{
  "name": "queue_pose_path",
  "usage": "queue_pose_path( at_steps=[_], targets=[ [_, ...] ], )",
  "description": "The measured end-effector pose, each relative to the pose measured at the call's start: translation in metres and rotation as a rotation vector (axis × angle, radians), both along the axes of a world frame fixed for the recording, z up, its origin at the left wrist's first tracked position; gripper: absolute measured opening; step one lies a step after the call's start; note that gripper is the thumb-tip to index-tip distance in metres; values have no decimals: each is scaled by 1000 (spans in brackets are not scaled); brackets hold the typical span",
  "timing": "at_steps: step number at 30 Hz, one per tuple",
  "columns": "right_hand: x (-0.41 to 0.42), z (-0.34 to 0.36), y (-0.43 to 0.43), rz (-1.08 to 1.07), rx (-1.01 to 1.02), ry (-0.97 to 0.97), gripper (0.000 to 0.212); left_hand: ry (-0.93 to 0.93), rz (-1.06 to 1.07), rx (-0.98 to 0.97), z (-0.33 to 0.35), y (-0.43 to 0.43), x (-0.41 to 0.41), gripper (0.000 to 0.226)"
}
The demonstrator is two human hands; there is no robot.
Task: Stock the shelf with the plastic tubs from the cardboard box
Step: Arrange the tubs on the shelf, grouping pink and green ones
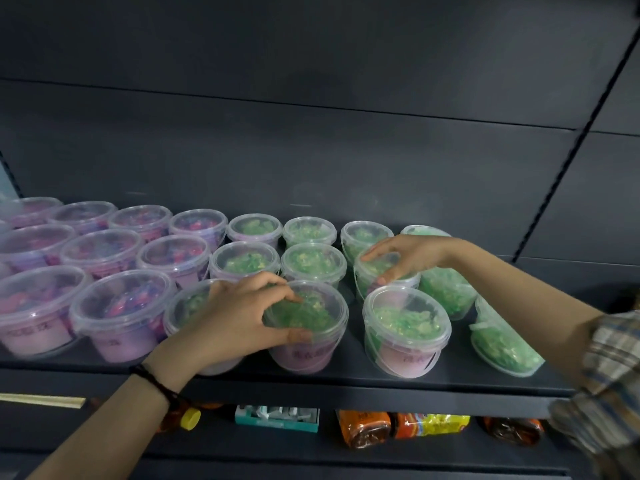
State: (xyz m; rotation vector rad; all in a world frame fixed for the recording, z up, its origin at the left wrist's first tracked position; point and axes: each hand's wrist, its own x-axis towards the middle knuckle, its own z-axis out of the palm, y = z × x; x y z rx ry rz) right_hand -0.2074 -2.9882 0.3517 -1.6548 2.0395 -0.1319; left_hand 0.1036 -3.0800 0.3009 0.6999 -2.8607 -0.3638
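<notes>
Clear plastic tubs, all already on the shelf (346, 388); the cardboard box isn't in view.

- Layout: pink-filled tubs (104, 252) in rows on the left, green-filled ones centre and right. Rows run left-right along the shelf, three deep.
- Left hand (242, 310): reaches in from below-left and is clawed over the lid of the front green tub (313, 315). Fingers are curled on the far part of the lid, thumb on the near rim. The wrist crosses the neighbouring tub to its left.
- Right hand (405, 254): comes in from the right, one row further back. Fingers are arched over the middle-row green tub (375, 270), tips at the far rim, thumb at the near rim.
- Both tubs stand upright and sit directly under their hands, so neither needs any more reach.
- Key relation: there's a gap between the front green tub and the upright tub (405, 329) to its right.
- Two green tubs (446, 289) (502, 344) lie tipped on their sides at far right, nearest the right hand. My guess is those need standing up next.
- Likely step: squaring the rows.
</notes>
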Motion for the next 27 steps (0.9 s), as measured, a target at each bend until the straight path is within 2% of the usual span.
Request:
queue_pose_path(
  at_steps=[3, 7, 9, 17, 24, 27],
  targets=[
    [-6, 3, 15, 24, 42, -92, 63, 3, 7, 36, 0, 1, 1, 77],
    [-9, -6, 34, 111, 181, -17, 93, -12, 8, 82, 3, 4, 0, 74],
    [-7, -13, 38, 108, 150, 5, 100, -18, 4, 105, 5, 5, 1, 73],
    [7, -21, 33, 101, 72, -42, 99, -19, -5, 79, 7, 7, -1, 75],
    [7, -15, 25, 96, 161, -110, 95, -69, -36, 81, 8, -8, 7, 77],
    [7, -3, 14, 38, 96, -219, 74, -15, -12, 7, 13, -26, 12, 78]
  ],
)
